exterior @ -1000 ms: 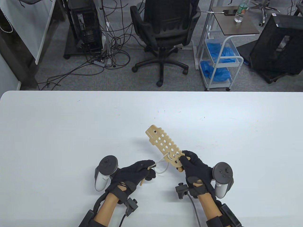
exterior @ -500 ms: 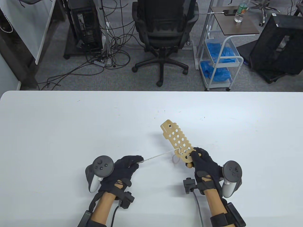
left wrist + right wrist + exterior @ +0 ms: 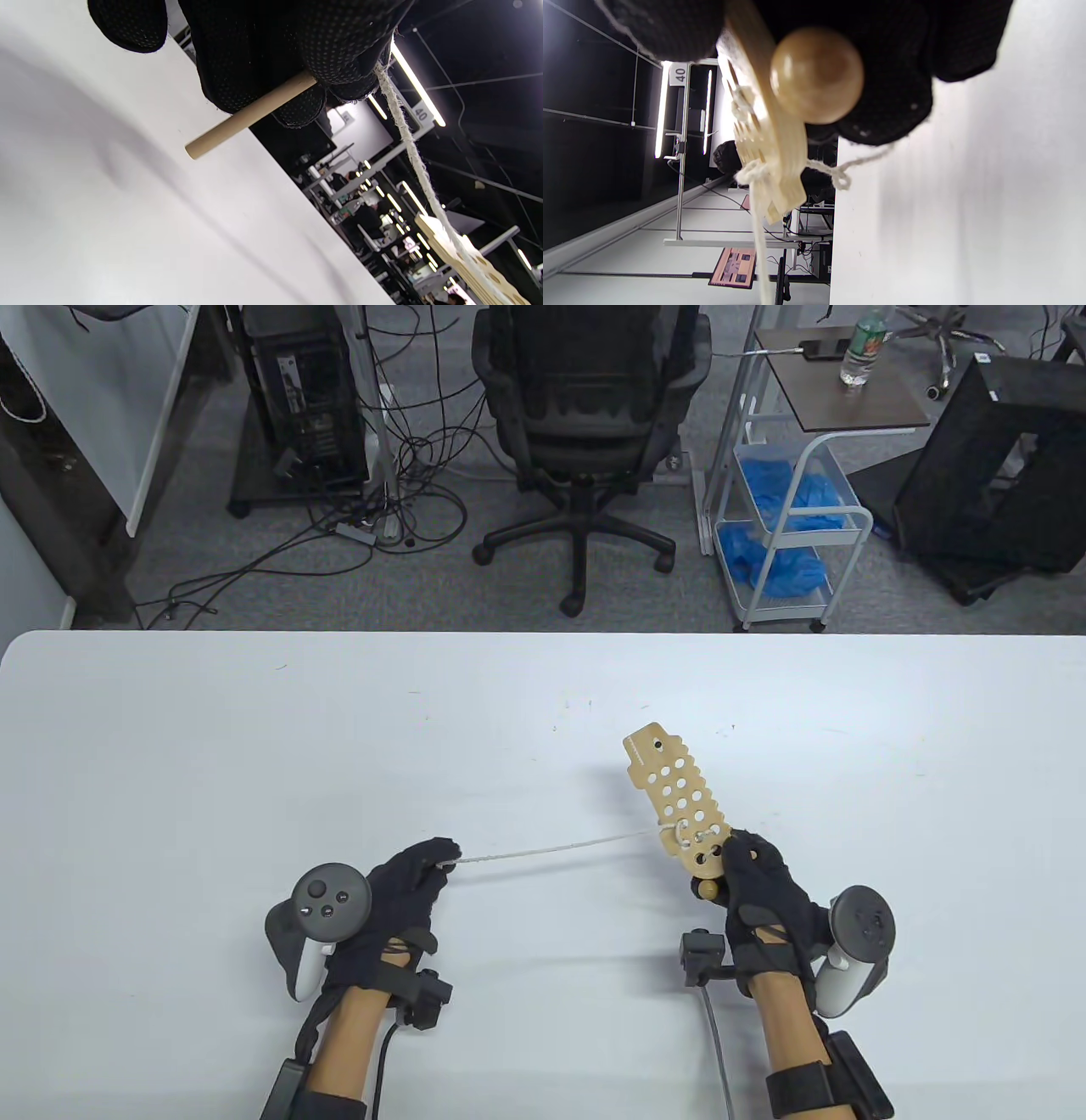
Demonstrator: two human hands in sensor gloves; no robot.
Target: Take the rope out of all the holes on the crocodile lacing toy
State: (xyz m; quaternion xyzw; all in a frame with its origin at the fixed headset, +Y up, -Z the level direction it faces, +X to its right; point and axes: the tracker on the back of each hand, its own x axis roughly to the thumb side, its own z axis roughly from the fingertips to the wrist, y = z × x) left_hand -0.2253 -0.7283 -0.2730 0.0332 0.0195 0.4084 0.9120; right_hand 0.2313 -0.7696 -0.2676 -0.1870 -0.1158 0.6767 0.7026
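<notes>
The wooden crocodile lacing toy (image 3: 677,802) is a flat tan board with many holes, held up off the table at its near end by my right hand (image 3: 751,869). A white rope (image 3: 560,848) runs taut from the holes nearest that hand leftward to my left hand (image 3: 420,874), which pinches it. In the left wrist view the rope (image 3: 407,140) leaves my curled fingers (image 3: 331,63), which also hold a wooden stick (image 3: 250,114). The right wrist view shows a round wooden bead (image 3: 816,74) under my right fingers (image 3: 903,106), beside the toy (image 3: 768,140).
The white table (image 3: 254,746) spreads wide around both hands. Beyond its far edge stand an office chair (image 3: 585,415), a white cart with blue bags (image 3: 785,517), a computer tower (image 3: 310,390) and floor cables.
My left hand has moved left, drawing the slack loop into a long taut line. My right hand has shifted right with the toy, which now points more steeply away.
</notes>
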